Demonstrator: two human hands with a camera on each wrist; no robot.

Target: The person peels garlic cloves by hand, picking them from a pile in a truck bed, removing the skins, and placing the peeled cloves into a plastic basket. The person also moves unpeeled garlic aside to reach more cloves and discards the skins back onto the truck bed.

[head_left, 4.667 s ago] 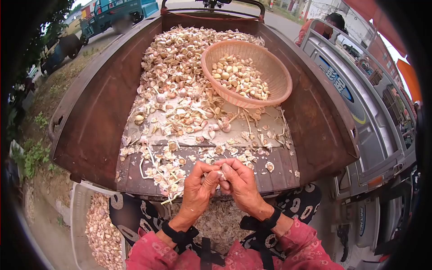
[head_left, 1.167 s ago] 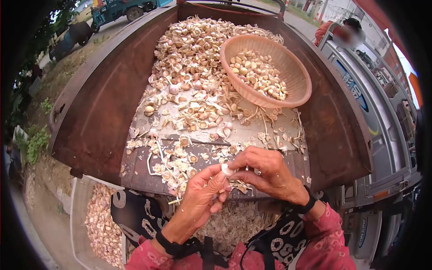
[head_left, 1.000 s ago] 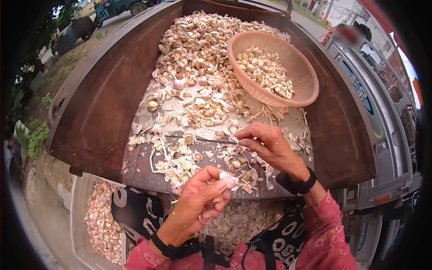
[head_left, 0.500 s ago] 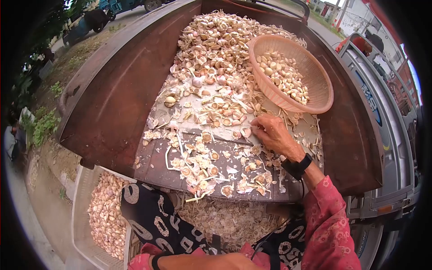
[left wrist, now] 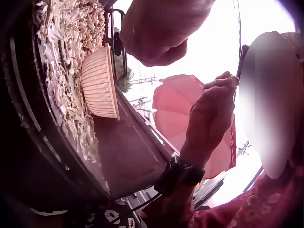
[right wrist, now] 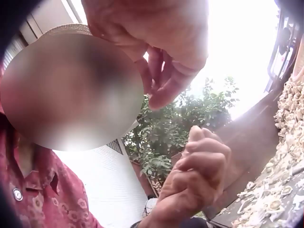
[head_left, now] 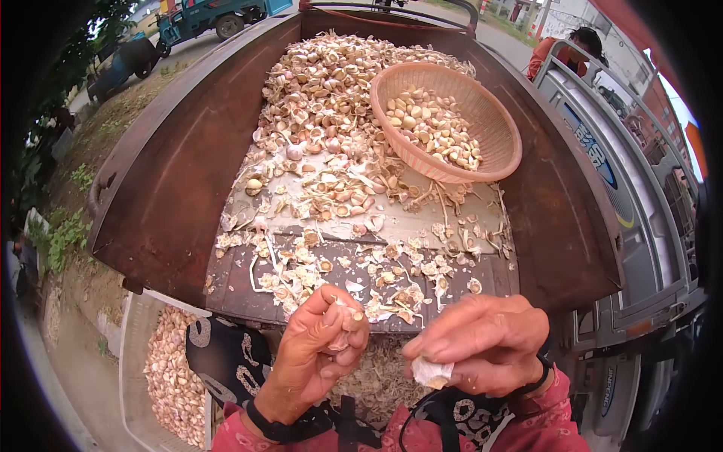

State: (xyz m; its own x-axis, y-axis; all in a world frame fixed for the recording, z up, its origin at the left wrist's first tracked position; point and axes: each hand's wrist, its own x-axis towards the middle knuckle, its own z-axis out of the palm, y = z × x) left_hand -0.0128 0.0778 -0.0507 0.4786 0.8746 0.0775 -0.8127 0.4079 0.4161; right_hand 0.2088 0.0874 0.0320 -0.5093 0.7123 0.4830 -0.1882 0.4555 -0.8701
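Garlic cloves (head_left: 340, 325) are gripped in my left hand (head_left: 305, 361), its fingers curled round them. To its right, my right hand (head_left: 486, 343) pinches a whitish garlic piece (head_left: 431, 372) between thumb and fingers. The hands are apart, above the near edge of the metal bed. In the left wrist view my left hand (left wrist: 164, 31) is at the top and my right hand (left wrist: 209, 116) beyond it, fingertips together. The right wrist view has my right hand (right wrist: 156, 35) overhead and my left hand (right wrist: 194, 168) curled below.
The rusty bed (head_left: 173, 166) holds a heap of garlic and skins (head_left: 324, 90), with an orange basket (head_left: 501, 151) of cloves at its right. Scraps (head_left: 297, 282) lie near the front edge. A pale crate (head_left: 132, 377) of cloves stands lower left; a grey vehicle (head_left: 636, 241) is at the right.
My right hand has come back from the garlic on the bed toward me, now with a whitish piece pinched. My left hand has risen into view, gripping cloves. The head view has shifted.
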